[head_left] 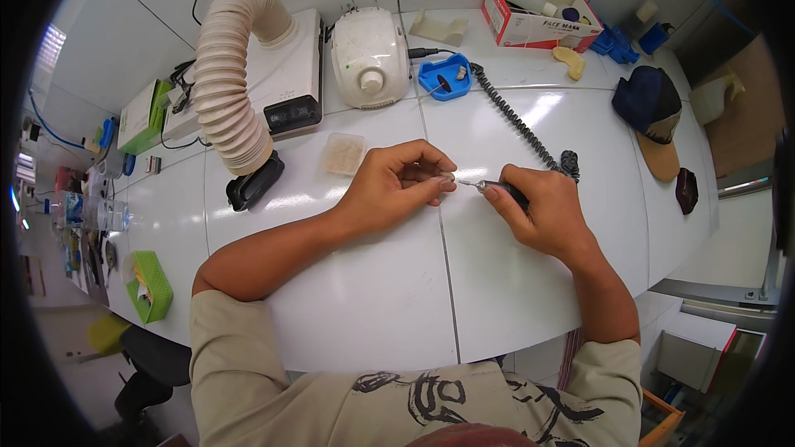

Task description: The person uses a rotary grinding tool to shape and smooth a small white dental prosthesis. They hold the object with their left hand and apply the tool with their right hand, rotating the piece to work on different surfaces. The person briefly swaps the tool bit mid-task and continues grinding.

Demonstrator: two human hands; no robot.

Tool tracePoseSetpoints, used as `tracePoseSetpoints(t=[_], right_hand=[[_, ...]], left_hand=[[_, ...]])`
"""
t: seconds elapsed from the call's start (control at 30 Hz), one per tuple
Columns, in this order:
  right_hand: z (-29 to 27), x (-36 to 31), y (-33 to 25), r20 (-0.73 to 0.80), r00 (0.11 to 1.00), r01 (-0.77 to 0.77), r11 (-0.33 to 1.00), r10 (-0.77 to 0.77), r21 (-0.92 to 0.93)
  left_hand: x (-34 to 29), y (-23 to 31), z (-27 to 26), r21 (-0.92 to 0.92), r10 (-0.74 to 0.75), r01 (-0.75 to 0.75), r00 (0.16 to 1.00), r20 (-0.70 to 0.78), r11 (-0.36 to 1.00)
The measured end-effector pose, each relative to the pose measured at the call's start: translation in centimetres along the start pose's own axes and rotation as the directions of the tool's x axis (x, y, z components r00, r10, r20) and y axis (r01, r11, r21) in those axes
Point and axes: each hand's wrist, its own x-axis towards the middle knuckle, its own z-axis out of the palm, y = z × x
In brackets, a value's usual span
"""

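Over the white tiled table, my left hand (389,182) pinches a small pale piece (448,175) between thumb and fingertips. The piece is too small for me to tell its kind. My right hand (542,211) is closed around a rotary handpiece (517,196) with a black body and silver nose. Its thin bit (467,182) points left at the piece, very close to it; whether they touch I cannot tell. From near the right hand, a black coiled cord (517,120) runs back toward a white control box (370,58) with a round knob.
A ribbed extraction hose (224,83) with a black nozzle (255,182) arches at left. Behind my left hand sits a clear small box (344,154). A blue tray (432,71), a mask box (542,29) and a cap (650,108) stand farther back and right. A green basket (157,302) is at left.
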Motion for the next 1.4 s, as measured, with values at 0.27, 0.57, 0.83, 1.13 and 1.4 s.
tracePoseSetpoints(t=[0.27, 0.57, 0.83, 1.13, 1.4], right_hand=[[-0.1, 0.0, -0.1, 0.003, 1.0, -0.004, 1.0, 0.004, 0.019], [0.1, -0.1, -0.1, -0.047, 0.999, 0.015, 0.999, -0.013, 0.03], [1.2, -0.2, -0.3, -0.088, 0.993, 0.072, 0.997, -0.074, -0.016], [1.9, -0.2, -0.3, -0.111, 0.991, 0.065, 0.992, -0.078, -0.112], [1.9, -0.1, -0.3, -0.094, 0.992, 0.075, 0.987, -0.089, -0.14]], left_hand=[[0.2, -0.5, 0.0, 0.0, 0.026, -0.026, 0.999, -0.035, 1.0], [0.0, -0.9, -0.3, 0.023, 0.065, -0.065, 0.998, 0.025, 0.998], [0.0, -0.8, -0.2, 0.057, 0.035, -0.036, 0.999, 0.023, 0.998], [0.0, -0.5, -0.2, 0.076, 0.014, -0.015, 1.0, 0.017, 0.997], [0.0, -0.6, -0.2, 0.136, 0.016, -0.018, 1.0, 0.015, 0.991]])
